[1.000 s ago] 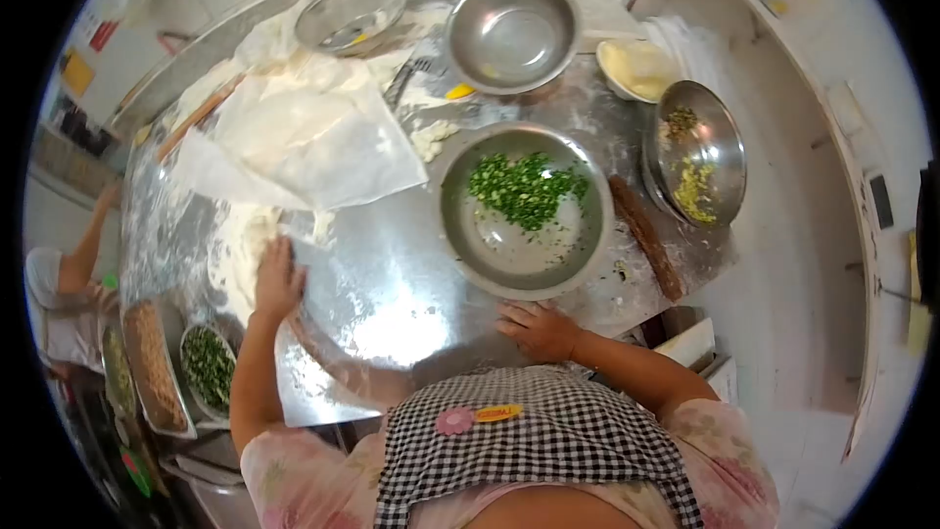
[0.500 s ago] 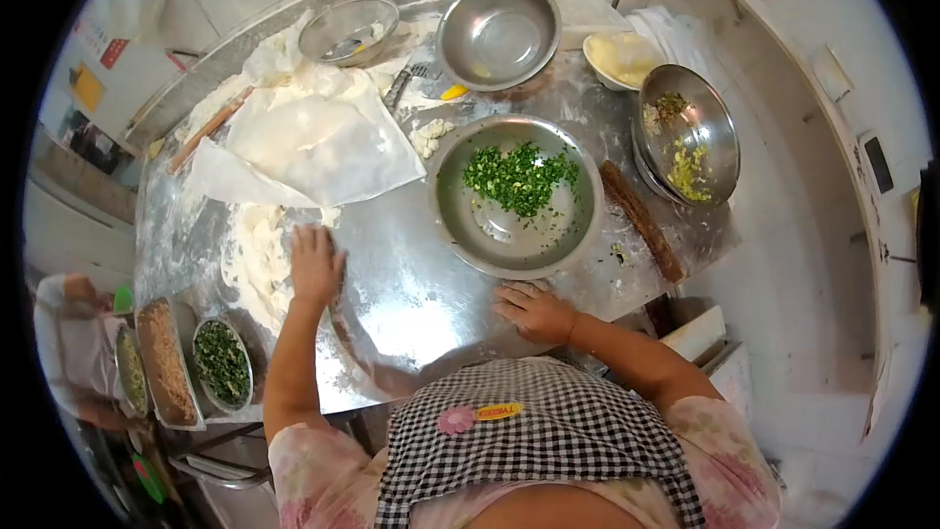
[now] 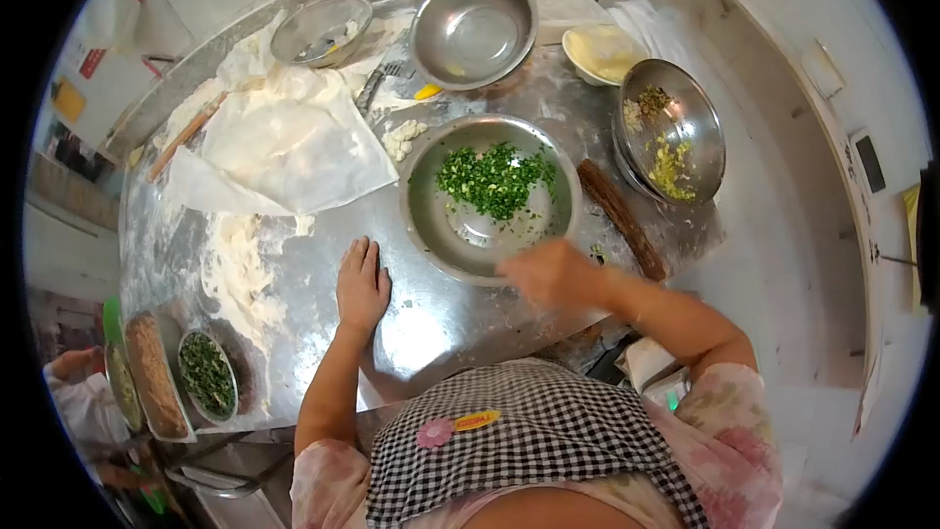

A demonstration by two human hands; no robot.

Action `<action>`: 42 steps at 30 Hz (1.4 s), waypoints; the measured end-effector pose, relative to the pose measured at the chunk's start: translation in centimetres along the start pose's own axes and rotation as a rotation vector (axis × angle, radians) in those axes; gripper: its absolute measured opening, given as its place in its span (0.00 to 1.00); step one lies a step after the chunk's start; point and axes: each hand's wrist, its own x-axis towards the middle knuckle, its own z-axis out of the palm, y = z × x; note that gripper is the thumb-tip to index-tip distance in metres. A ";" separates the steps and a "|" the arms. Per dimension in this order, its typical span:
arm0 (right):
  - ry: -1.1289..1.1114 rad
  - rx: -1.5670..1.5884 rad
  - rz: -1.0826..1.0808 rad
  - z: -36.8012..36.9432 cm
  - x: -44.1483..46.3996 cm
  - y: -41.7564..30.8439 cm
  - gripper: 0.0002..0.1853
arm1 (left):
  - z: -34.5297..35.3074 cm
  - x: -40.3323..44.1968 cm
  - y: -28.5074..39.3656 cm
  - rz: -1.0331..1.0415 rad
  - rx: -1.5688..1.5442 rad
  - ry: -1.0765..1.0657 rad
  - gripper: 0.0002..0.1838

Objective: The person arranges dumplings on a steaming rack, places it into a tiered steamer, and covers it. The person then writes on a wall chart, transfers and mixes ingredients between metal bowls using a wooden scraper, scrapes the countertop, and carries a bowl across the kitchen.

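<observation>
My left hand rests flat on the metal tabletop with its fingers stretched out, left of a wide steel bowl. Chopped green herbs lie inside that steel bowl, mostly toward its back. At the bowl's front right rim is my right hand, smeared by motion. Its fingers look bent, but whether they grip or touch the rim I cannot make out. A brown, rough wooden stick lies just right of the bowl.
A white cloth, loose flour and a rolling pin occupy the left side. Farther back stand another steel bowl and a sieve. Bowls with yellow bits stand right; filling containers front left, near another person's hand.
My left hand has moved right across the tabletop. My right hand has lifted from the table toward the bowl's front rim. The whole view has shifted slightly.
</observation>
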 end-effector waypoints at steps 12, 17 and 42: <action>0.733 0.885 1.121 -7.7 18.1 21.5 0.32 | -1.5 1.5 0.9 -0.070 0.035 -0.027 0.21; 0.886 0.669 1.205 -5.6 17.8 25.0 0.21 | -1.5 1.3 0.8 -0.065 0.036 -0.019 0.21; 0.912 0.015 1.022 -19.0 10.0 25.9 0.18 | -1.0 0.7 0.5 -0.043 0.045 0.034 0.21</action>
